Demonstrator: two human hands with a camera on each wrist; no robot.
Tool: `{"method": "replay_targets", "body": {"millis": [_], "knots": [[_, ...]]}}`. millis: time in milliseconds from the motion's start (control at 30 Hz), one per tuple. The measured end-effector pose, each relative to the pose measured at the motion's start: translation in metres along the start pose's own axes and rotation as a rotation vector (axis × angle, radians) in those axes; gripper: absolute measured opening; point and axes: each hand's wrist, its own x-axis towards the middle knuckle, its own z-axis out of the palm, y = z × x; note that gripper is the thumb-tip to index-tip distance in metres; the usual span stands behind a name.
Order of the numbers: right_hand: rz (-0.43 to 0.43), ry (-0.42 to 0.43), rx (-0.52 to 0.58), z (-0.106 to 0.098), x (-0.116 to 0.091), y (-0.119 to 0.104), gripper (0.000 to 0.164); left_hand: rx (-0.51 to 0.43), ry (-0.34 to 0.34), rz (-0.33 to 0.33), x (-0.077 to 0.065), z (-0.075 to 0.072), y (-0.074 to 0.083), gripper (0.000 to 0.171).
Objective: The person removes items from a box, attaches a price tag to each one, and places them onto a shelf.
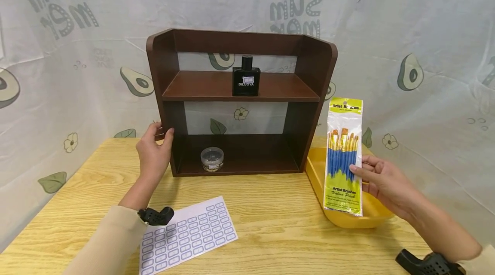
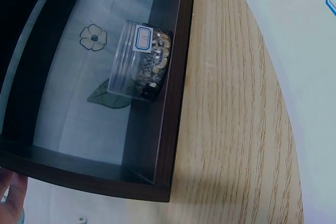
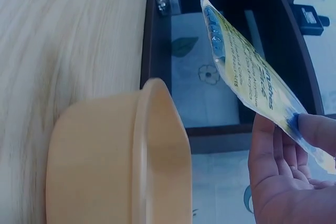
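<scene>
Between thumb and fingers, my right hand (image 1: 390, 182) pinches a pack of artist brushes (image 1: 343, 159), holding it upright above a yellow bin (image 1: 317, 167). The right wrist view shows the pack (image 3: 247, 72) edge-on, with the thumb on one face. At the left side panel of a dark brown two-level shelf (image 1: 239, 98), my left hand (image 1: 152, 150) grips the edge, thumb in front and fingers partly hidden behind. A black perfume bottle (image 1: 246, 79) with a small label stands on the upper level. On the lower level sits a round clear jar (image 1: 212, 160), labelled, with small shiny pieces inside.
A sheet of blue-bordered labels (image 1: 189, 234) lies on the wooden table (image 1: 270, 223), partly under the left forearm. The bin stands against the shelf's right side. Behind everything hangs a patterned curtain (image 1: 116, 30).
</scene>
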Motion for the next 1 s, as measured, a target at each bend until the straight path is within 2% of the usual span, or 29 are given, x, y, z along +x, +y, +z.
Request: {"method": "replay_targets", "body": {"millis": [100, 333, 533, 633, 733, 833, 1000], "knots": [[-0.009, -0.018, -0.007, 0.004, -0.001, 0.001, 0.024, -0.003, 0.003, 0.006, 0.001, 0.0, 0.0, 0.031], [0.048, -0.034, -0.108, 0.022, -0.003, 0.003, 0.023, -0.007, 0.001, 0.01, 0.001, 0.0, 0.0, 0.032], [0.107, -0.086, -0.161, 0.047, 0.001, 0.013, 0.051, -0.007, -0.005, 0.008, 0.0, 0.0, 0.0, 0.032], [0.129, -0.125, -0.152, 0.061, 0.005, 0.019, 0.056, -0.002, -0.004, 0.006, 0.0, -0.001, 0.0, 0.032], [0.154, -0.16, -0.11, 0.076, 0.009, 0.027, 0.054, 0.003, -0.005, 0.006, 0.0, -0.001, 0.0, 0.032], [0.184, -0.171, -0.091, 0.092, 0.013, 0.034, 0.052, 0.002, -0.011, 0.008, 0.0, -0.002, -0.001, 0.032], [0.225, -0.176, -0.12, 0.114, 0.021, 0.046, 0.054, -0.015, -0.017, 0.012, -0.001, -0.002, -0.001, 0.03]]}}
